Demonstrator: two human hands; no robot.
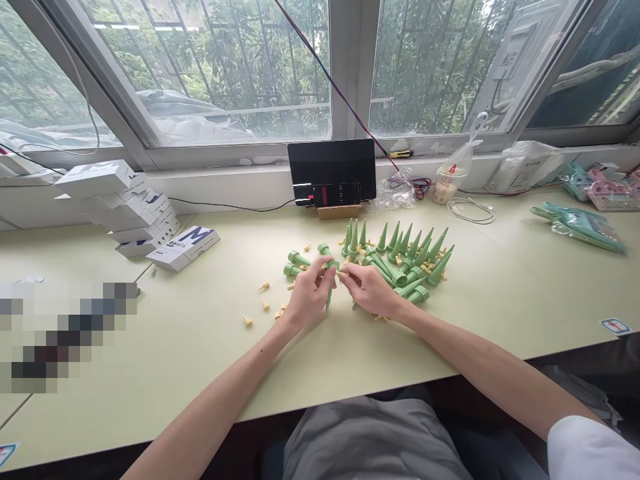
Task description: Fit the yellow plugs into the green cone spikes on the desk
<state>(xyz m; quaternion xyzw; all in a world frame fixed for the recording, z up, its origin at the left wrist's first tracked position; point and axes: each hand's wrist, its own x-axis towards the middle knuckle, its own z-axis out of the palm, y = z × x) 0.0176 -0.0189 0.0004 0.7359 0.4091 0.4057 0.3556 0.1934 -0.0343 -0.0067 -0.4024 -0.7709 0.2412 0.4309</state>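
Observation:
My left hand (309, 292) is closed around a green cone-shaped spike (331, 293), held point down over the pale green table (175, 353). My right hand (369, 288) pinches a small yellow plug (343, 273) at the spike's wide top end. Just behind my hands lies a pile of green spikes (405, 263), several standing point up. A few more green spikes (296, 261) lie to the left of the pile. Small yellow plugs (264, 287) are scattered on the table left of my hands.
A dark tablet (332, 167) with a phone (337, 194) leaning on it stands at the back on a wooden stand. White boxes (125, 207) are stacked at the left. Plastic bags (580, 227) and a cup (445, 183) sit along the windowsill at the right.

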